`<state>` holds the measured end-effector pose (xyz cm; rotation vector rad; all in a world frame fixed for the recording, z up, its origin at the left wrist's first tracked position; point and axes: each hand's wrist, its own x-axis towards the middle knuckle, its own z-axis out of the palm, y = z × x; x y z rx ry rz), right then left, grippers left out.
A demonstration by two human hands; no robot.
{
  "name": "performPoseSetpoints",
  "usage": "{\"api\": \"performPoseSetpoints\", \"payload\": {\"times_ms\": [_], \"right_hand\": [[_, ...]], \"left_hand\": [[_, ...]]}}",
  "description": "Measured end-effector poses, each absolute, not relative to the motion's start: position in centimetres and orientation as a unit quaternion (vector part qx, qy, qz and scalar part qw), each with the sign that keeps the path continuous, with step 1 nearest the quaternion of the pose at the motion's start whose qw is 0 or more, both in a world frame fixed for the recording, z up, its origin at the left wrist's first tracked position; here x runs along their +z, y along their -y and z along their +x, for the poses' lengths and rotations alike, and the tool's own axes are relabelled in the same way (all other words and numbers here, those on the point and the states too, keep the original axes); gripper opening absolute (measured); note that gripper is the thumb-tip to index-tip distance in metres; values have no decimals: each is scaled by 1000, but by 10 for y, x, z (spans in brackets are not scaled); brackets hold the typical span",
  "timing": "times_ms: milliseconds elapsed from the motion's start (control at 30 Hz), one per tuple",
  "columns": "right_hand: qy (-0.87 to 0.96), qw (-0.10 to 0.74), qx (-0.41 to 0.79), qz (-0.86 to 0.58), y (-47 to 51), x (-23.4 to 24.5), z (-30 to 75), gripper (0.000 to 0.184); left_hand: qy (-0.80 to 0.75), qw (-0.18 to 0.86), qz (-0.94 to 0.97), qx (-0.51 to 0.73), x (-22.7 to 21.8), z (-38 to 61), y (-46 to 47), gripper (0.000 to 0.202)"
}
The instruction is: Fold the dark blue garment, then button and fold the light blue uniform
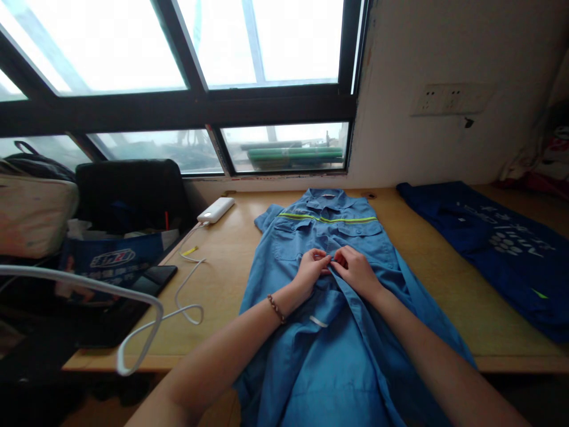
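Note:
A blue work jacket with a yellow-green reflective stripe lies front up on the wooden table, its collar toward the wall and its lower end hanging over the front edge. My left hand pinches the jacket's front opening near the middle. Close beside it, my right hand pinches the other front edge, and the fingertips of both hands nearly meet. Whatever small part of the placket sits between the fingertips is hidden. Above the hands the front lies together; below them it falls apart.
A white power bank with a white cable lies on the table's left. Near the left edge rests a dark phone. Folded dark blue clothing covers the right side. A black chair and bags stand at left, below the window.

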<state>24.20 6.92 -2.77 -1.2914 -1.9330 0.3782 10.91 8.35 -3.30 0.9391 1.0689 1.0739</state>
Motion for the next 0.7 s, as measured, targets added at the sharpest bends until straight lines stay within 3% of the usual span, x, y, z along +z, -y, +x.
{"api": "performPoseSetpoints", "payload": {"times_ms": [267,467,567,700], "right_hand": [[769,371,147,-499,-70,-34,240,11],[741,392,209,-504,-72,-34,241,20],[686,419,305,-510,-76,-37,242,28],[526,430,534,-503,-82,-41,243,30]], "left_hand": [[-440,646,388,488,-42,109,-88,27],[-405,653,413,489,-41,108,-88,32],[-381,648,447,485,-38,108,-85,36],[-366,632,493,473,-36,109,-86,36]]}}
